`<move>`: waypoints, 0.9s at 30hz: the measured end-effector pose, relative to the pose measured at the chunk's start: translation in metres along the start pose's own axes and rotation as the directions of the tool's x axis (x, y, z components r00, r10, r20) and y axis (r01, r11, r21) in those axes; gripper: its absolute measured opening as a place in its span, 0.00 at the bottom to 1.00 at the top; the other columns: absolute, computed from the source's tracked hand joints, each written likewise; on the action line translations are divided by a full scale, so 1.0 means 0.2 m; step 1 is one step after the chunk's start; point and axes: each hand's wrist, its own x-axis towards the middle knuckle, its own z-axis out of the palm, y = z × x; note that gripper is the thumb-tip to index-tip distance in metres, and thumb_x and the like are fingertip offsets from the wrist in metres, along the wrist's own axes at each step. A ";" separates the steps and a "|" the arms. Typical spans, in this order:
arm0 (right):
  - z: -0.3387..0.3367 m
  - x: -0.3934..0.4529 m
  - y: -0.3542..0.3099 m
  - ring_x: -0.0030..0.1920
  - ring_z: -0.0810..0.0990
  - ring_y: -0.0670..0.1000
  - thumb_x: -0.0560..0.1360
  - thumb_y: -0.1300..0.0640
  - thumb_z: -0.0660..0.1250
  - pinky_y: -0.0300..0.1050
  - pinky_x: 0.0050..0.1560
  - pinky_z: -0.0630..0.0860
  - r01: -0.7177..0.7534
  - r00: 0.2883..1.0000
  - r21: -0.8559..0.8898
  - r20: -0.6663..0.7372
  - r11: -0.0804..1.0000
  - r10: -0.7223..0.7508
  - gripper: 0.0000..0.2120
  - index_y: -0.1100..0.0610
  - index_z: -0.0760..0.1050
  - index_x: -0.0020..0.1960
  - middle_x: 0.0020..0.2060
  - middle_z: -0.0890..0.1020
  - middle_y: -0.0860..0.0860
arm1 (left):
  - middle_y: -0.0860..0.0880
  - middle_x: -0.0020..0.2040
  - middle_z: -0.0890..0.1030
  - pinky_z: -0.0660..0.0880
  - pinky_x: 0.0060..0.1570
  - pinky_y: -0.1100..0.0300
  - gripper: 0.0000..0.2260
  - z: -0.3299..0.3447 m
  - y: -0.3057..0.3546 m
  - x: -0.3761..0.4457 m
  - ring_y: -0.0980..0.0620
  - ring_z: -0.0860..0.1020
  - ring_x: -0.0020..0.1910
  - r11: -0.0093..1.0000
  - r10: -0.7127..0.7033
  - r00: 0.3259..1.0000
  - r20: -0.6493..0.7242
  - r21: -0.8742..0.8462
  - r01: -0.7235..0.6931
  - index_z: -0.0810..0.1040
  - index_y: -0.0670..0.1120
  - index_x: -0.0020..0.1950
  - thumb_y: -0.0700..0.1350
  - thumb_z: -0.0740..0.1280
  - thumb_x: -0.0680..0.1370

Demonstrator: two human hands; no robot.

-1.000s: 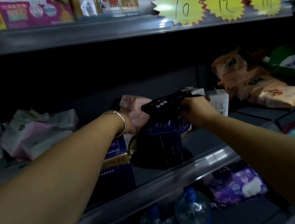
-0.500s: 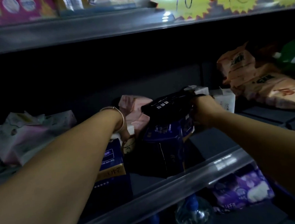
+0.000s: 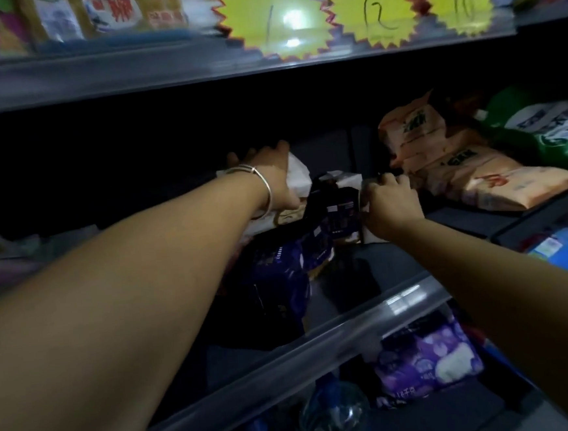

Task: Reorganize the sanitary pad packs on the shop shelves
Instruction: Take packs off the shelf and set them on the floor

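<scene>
Gripping is what your right hand is doing, fingers curled around the top right edge of the dark purple plastic pad pack standing far back on the grey metal middle shelf. Your left hand, wearing a thin silver bangle, is lying flat with straight fingers on a white crinkled plastic pack just left of it. More dark purple packs are sitting nearer, under your left forearm. Orange plastic packs are lying stacked to the right, well apart. Yellow starburst price tags are hanging on the upper shelf edge.
</scene>
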 end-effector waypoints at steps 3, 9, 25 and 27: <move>0.04 0.03 0.07 0.69 0.58 0.64 0.75 0.45 0.65 0.58 0.65 0.63 -0.140 0.990 0.126 0.042 0.982 0.136 0.30 0.55 0.62 0.72 0.72 0.57 0.58 | 0.45 0.64 0.70 0.64 0.61 0.49 0.33 0.11 0.13 0.06 0.43 0.69 0.64 0.991 0.106 0.994 -0.039 -0.080 -0.109 0.63 0.46 0.68 0.53 0.72 0.68; 0.20 0.20 0.15 0.70 0.56 0.65 0.70 0.36 0.67 0.63 0.62 0.64 -0.281 0.959 0.324 0.124 0.903 0.254 0.43 0.44 0.47 0.76 0.76 0.44 0.54 | 0.49 0.64 0.69 0.58 0.61 0.52 0.34 0.23 0.26 0.24 0.47 0.67 0.63 0.970 0.241 0.966 -0.089 -0.010 -0.243 0.61 0.52 0.71 0.56 0.71 0.68; 0.22 0.25 0.22 0.65 0.66 0.64 0.75 0.49 0.66 0.54 0.61 0.67 -0.215 0.932 0.590 -0.115 0.778 0.345 0.29 0.65 0.62 0.66 0.65 0.66 0.61 | 0.48 0.65 0.67 0.59 0.61 0.52 0.37 0.25 0.30 0.24 0.46 0.64 0.65 0.978 0.208 0.959 -0.190 0.007 -0.211 0.61 0.50 0.72 0.53 0.74 0.67; 0.14 0.19 0.26 0.62 0.69 0.61 0.72 0.52 0.69 0.49 0.57 0.67 -0.148 0.928 0.651 -0.168 0.745 0.331 0.27 0.67 0.64 0.62 0.62 0.68 0.62 | 0.47 0.65 0.67 0.60 0.61 0.52 0.36 0.20 0.34 0.19 0.46 0.65 0.64 0.982 0.182 0.964 -0.196 -0.012 -0.188 0.62 0.50 0.71 0.53 0.74 0.66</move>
